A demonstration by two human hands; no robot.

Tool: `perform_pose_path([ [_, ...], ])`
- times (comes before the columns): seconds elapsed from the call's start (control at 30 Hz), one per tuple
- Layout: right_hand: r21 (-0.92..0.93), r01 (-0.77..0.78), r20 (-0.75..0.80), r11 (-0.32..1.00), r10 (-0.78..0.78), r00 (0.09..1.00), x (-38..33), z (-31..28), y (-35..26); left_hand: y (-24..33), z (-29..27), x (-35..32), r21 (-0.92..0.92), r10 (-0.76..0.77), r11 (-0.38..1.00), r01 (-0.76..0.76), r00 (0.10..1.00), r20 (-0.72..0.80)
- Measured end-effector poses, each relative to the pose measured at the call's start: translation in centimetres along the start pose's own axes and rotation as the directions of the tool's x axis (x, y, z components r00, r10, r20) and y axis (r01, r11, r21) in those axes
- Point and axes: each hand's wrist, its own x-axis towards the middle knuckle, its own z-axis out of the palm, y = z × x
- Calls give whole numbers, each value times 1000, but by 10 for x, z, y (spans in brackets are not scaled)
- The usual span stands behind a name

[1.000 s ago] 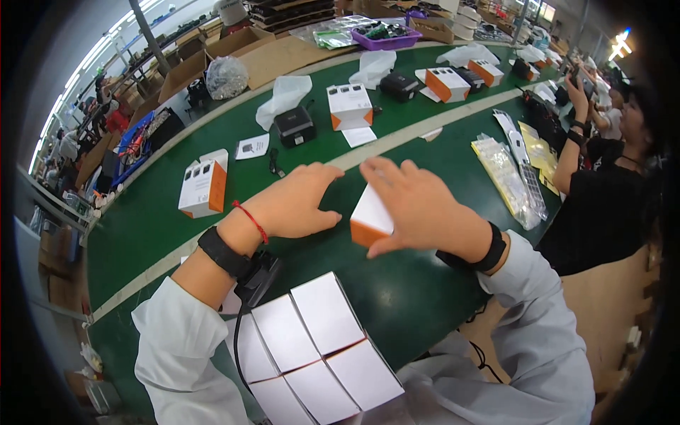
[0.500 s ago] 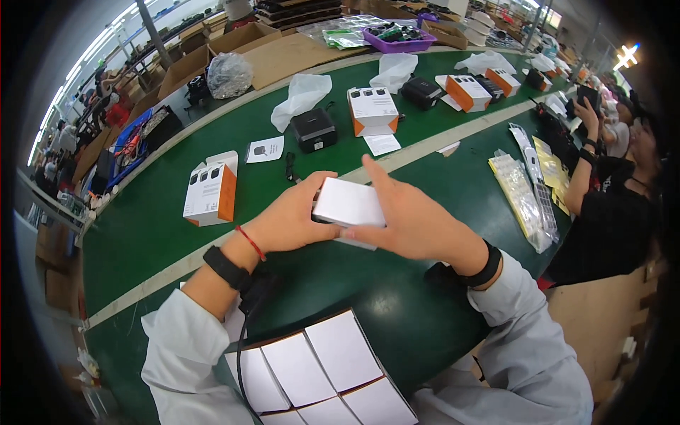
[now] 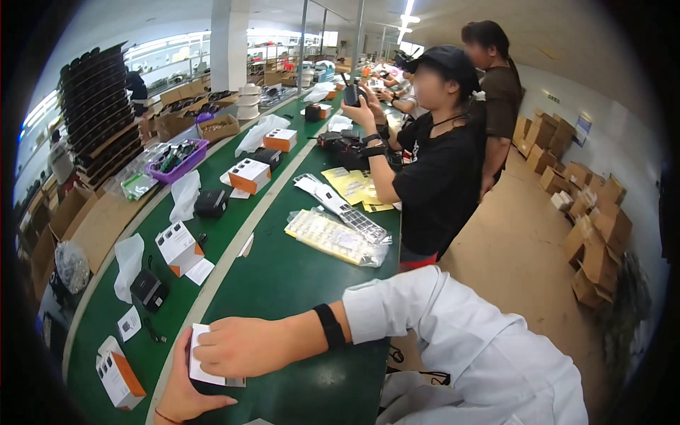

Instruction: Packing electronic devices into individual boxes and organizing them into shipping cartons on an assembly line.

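A small white box (image 3: 200,363) lies on the green table (image 3: 283,276) near the lower left. My right hand (image 3: 244,346) rests across its top, fingers curled over the far edge. My left hand (image 3: 185,391) cups the box from below and the left side, thumb stretched under it. Both hands grip the box. A black band sits on my right wrist, and the white sleeve runs off to the lower right.
A white-and-orange box (image 3: 119,370) stands left of my hands. Further up the table lie a black device (image 3: 149,289), more white-and-orange boxes (image 3: 178,248), plastic bags and a clear packet of small parts (image 3: 333,237). A person in black (image 3: 439,163) works at the right edge.
The view has swung up and to the right, now showing the co-workers and the length of the table. The box has moved from the middle of the picture to the lower left, still in both hands.
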Motion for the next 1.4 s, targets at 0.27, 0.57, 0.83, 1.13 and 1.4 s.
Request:
perform_pose_path([
  [0.27, 144, 139, 69, 980, -150, 986, 41, -6, 0, -16, -10, -14, 156, 4, 988, -19, 996, 93],
  [0.57, 78, 155, 239, 985, -170, 956, 51, -11, -7, -10, -5, -26, 114, -59, 992, 47, 993, 103],
  [0.83, 222, 253, 344, 941, -319, 883, 73, -22, -11, -14, 5, -40, 20, -99, 995, 97, 962, 256],
  [1.13, 351, 143, 310, 926, -259, 915, 48, -43, -24, 0, 0, -50, 39, 6, 999, -14, 982, 190],
  [1.4, 188, -177, 424, 966, 82, 902, -1, -68, -70, 9, -11, -65, 257, -13, 966, 3, 999, 40],
])
